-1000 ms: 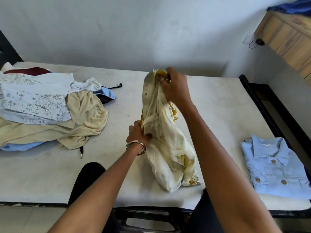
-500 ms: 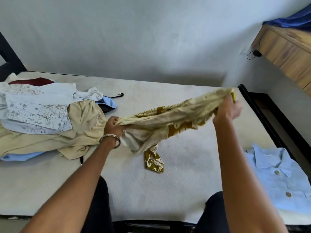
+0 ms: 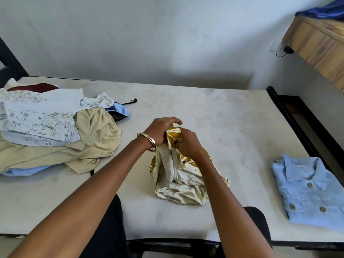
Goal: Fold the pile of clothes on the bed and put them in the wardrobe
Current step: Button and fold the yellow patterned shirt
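**Operator:** Hands first. My left hand [image 3: 160,132] and right hand [image 3: 187,144] are bunched together at mid-bed, both curled round the top end of the cream-and-mustard patterned shirt [image 3: 178,181]. The left, with the metal bangle [image 3: 148,142] at its wrist, grips from the far-left side with some fingers lifted off; the right pinches the same gathered bit from the near side.

**Observer:** Why hold it bunched like that?

**Operator:** My guess is I'm hunting for a collar or shoulder seam, so I can shake the shirt out flat before folding. Its pale inner face shows, so it may be inside out, though I can't be sure.

**Observer:** Where does it sit, and how does it lie?

**Operator:** Its lower end rests crumpled on the white mattress [image 3: 214,118], near the front edge, between my knees. The gripped end is raised, so the long axis runs from my hands down and towards me, tilted rather than flat.

**Observer:** And the rest?

**Operator:** The unfolded pile [image 3: 55,131] lies well apart at the left, with a printed white shirt on top of beige cloth. The folded light-blue shirt [image 3: 307,190] sits at the right edge, collar pointing away from me, likely parked there until it goes to the wardrobe. So I judge the job is early.
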`<act>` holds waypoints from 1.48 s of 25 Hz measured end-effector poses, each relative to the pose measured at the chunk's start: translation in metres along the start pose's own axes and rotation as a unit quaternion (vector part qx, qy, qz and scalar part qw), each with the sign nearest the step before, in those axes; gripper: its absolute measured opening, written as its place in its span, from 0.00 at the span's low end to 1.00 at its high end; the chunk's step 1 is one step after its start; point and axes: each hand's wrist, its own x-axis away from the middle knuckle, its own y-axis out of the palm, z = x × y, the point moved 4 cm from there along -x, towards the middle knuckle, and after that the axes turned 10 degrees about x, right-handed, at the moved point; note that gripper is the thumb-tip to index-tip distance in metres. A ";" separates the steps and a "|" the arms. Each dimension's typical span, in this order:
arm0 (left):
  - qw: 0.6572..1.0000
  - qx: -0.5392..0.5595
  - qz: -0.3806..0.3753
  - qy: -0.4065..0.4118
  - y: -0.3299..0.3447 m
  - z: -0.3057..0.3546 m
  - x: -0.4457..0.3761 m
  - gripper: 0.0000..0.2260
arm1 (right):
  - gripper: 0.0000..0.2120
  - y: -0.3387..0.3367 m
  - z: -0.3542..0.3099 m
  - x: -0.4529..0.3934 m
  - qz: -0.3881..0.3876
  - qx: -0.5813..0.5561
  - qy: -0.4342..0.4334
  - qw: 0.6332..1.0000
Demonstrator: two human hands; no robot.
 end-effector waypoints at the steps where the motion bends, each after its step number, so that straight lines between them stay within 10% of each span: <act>1: 0.999 -0.032 0.000 -0.017 -0.004 -0.004 0.000 0.24 | 0.07 -0.007 -0.002 0.000 0.034 -0.012 -0.005 0.999; 5: 0.971 -0.155 -0.047 -0.174 -0.015 -0.046 0.020 0.11 | 0.08 -0.028 0.013 0.007 0.095 -0.065 0.003 0.993; 11: 0.920 0.327 -0.035 -0.214 0.005 -0.074 0.068 0.07 | 0.09 -0.041 0.040 0.007 0.116 -0.217 0.078 0.966; 17: 0.855 0.411 0.018 -0.316 0.042 -0.056 0.052 0.31 | 0.15 -0.050 -0.017 0.008 -0.018 -0.178 -0.084 0.980; 19: 0.814 0.473 0.001 -0.338 0.047 -0.049 0.049 0.25 | 0.15 -0.060 -0.026 0.010 -0.066 -0.177 -0.120 0.975; 23: 0.932 0.223 0.080 -0.275 0.027 -0.064 0.051 0.11 | 0.10 -0.083 -0.004 0.011 0.016 -0.220 -0.057 0.974; 27: 0.868 0.347 0.212 -0.284 0.003 -0.086 0.067 0.09 | 0.12 -0.084 0.043 0.005 0.140 -0.226 0.087 0.960; 31: 0.886 0.343 0.166 -0.266 -0.001 -0.089 0.076 0.11 | 0.07 -0.071 0.075 0.012 0.217 -0.324 0.251 0.886; 37: 0.891 0.390 0.082 -0.218 0.018 -0.089 0.090 0.08 | 0.15 -0.062 0.089 0.032 0.073 -0.282 0.184 0.939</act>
